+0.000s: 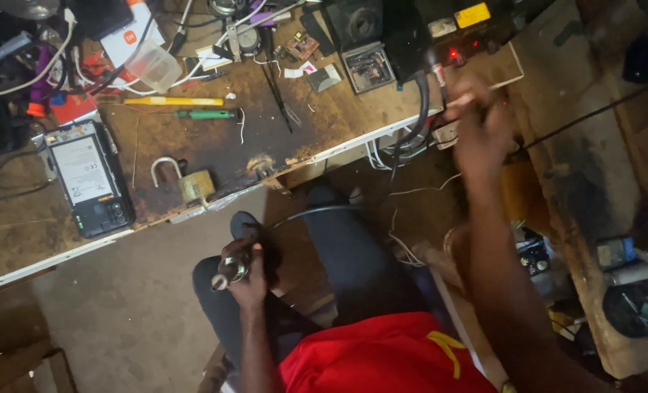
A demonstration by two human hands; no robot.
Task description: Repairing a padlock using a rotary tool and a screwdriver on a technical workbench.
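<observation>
My left hand [247,273] rests on my knee, gripping a hot-air tool handle [233,266] with a metal nozzle and a black cable running up to the bench. My right hand [480,120] is stretched out to the right end of the bench, blurred, at the dark station box [455,33] with a red light; whether it holds anything is unclear. An opened phone [87,178] with its back off lies on the bench at left.
A brass padlock [189,182] sits near the bench's front edge. A yellow tool [175,101] and a green screwdriver [206,114] lie mid-bench. Cables, a plastic cup [153,65] and small parts crowd the back. More clutter sits on a shelf at right.
</observation>
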